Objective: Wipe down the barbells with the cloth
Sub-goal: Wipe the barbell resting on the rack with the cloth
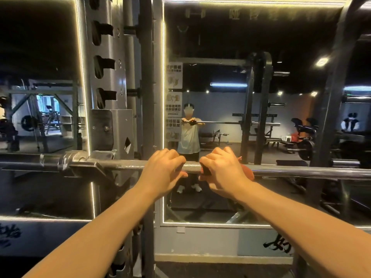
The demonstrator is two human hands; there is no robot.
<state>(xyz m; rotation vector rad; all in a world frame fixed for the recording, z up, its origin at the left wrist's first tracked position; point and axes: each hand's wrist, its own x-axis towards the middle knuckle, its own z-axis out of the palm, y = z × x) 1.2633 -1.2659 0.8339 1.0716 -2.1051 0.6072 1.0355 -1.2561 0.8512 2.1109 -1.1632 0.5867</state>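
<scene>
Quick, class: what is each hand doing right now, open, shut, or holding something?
Left hand: grips the bar, no cloth under it.
Right hand: grips the cloth, wrapped on the bar.

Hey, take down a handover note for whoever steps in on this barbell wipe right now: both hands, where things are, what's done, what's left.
Left hand: grips the bare barbell overhand, close beside the right.
Right hand: holds the red cloth wrapped against the bar.
Barbell: lies level on the rack, facing the mirror.
Done: the picture does not show how much has been wiped.
Left: probably run the cloth along the shaft toward both ends, then do the other barbells.
</scene>
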